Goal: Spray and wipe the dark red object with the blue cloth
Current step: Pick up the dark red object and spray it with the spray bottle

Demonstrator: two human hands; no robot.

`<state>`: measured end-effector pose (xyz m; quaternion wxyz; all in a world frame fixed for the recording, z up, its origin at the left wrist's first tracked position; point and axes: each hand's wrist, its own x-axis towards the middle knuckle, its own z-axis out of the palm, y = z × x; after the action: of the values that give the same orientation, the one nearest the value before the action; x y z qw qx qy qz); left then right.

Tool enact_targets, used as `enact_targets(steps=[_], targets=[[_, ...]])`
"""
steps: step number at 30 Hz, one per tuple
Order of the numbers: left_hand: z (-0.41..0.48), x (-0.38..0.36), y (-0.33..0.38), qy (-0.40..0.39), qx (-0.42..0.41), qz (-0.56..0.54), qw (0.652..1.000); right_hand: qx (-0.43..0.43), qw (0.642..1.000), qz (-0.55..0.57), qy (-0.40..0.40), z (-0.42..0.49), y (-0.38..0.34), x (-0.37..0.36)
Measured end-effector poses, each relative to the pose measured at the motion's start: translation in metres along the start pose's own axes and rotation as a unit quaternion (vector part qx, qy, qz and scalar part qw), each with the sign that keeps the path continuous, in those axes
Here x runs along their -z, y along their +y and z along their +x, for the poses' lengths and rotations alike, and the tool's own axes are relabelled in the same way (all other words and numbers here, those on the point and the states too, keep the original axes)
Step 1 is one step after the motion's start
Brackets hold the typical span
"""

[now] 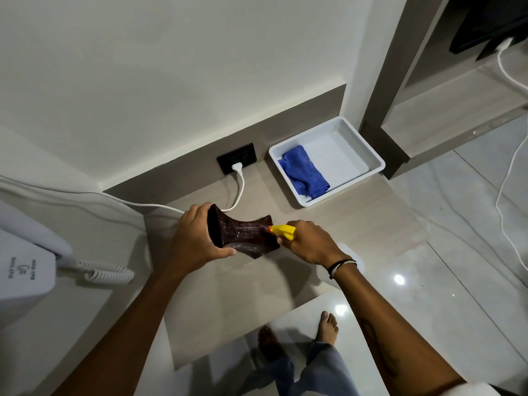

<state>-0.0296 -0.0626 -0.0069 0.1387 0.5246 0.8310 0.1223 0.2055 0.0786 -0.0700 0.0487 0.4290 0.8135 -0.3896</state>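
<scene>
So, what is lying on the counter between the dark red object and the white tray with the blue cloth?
Nothing: in the head view, the counter between the dark red object and the white tray holding the blue cloth is bare.

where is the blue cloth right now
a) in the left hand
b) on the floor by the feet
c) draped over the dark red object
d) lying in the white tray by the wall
d: the blue cloth lies folded in the white tray by the wall, while the left hand holds the dark red object and the right hand holds the yellow sprayer.
</scene>
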Motion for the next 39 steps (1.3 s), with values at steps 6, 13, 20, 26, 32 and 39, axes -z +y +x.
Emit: enact_targets(steps=[6,13,20,26,32,39], targets=[[0.003,-0.003,0.006,0.024,-0.018,0.034,0.999,0.034,0.995,0.088,0.009,0.000,-0.004,0.001],[0.019,-0.020,0.051,0.039,0.003,0.204,0.978,0.075,0.981,0.157,0.081,-0.006,-0.007,0.012],[0.022,-0.029,0.072,-0.043,0.077,0.227,0.970,0.071,0.987,0.127,0.075,-0.009,0.007,0.018],[0.023,-0.010,0.023,-0.174,-0.295,0.242,0.908,0.065,0.985,0.143,0.075,-0.015,0.021,0.017],[0.025,-0.010,0.015,-0.076,-0.342,0.169,0.921,0.110,0.981,0.152,0.042,-0.020,0.016,0.008],[0.016,-0.001,0.000,-0.071,-0.124,0.077,0.987,0.122,0.981,0.149,-0.010,-0.017,-0.007,0.004]])
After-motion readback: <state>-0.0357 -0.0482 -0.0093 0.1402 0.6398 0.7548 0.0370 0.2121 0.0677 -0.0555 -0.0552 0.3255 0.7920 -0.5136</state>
